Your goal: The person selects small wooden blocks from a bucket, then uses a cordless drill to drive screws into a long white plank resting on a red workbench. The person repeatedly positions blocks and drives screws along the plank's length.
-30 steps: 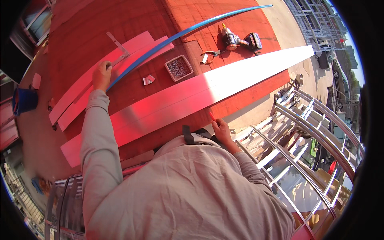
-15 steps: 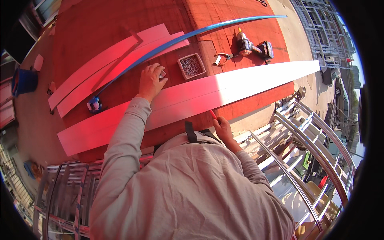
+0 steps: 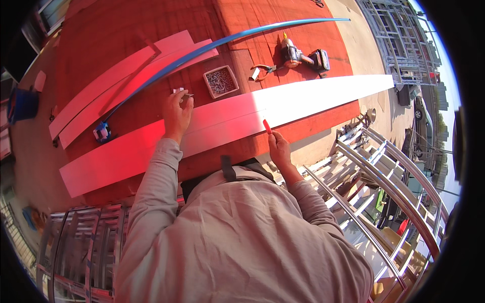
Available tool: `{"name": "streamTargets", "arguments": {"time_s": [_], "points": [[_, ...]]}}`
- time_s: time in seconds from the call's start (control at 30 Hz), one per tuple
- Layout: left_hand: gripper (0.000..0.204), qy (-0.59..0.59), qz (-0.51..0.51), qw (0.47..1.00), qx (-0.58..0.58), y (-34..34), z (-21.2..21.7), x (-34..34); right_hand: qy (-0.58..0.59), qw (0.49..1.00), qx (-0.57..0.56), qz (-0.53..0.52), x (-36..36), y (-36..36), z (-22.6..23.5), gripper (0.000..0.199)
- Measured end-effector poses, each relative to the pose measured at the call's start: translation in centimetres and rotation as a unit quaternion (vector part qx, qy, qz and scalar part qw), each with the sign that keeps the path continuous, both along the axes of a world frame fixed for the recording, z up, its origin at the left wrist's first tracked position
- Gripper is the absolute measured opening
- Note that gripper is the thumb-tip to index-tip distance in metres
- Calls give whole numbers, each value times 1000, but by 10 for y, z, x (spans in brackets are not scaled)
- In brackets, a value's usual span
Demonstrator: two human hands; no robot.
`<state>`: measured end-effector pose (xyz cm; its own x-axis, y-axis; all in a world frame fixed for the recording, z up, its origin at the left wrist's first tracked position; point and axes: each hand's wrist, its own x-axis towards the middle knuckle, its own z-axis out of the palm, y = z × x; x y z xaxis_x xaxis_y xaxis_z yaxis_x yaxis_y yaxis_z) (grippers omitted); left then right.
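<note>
A long white metal strip [image 3: 227, 123] lies diagonally across the red work surface [image 3: 126, 30]. The left hand [image 3: 177, 113] rests at its far edge, fingers pinched on a small silvery piece [image 3: 183, 93]. The right hand [image 3: 279, 149] grips a red marker [image 3: 267, 126] at the strip's near edge. Beyond sit a tray of screws [image 3: 221, 81], a cordless drill [image 3: 300, 55] and a curved blue strip [image 3: 212, 45].

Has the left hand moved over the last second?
Yes. The left hand has come from the pale strips at the far left toward the tray of screws, and now sits just left of it, above the long white plank.
</note>
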<state>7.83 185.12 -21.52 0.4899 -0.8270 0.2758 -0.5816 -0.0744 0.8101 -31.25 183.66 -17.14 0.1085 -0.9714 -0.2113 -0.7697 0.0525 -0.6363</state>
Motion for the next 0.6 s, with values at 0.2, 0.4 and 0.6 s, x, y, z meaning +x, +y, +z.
{"name": "streamTargets", "arguments": {"time_s": [0.2,0.4,0.6], "points": [[29,382,94,920,5,62,10,-80,24,995,-75,54,-10,-116,-4,35],[33,480,211,851,-7,88,8,-169,37,981,-112,153,2,-243,-33,36],[35,509,290,810,-29,47,13,-267,2,925,-254,283,3,-304,-40,44]]}}
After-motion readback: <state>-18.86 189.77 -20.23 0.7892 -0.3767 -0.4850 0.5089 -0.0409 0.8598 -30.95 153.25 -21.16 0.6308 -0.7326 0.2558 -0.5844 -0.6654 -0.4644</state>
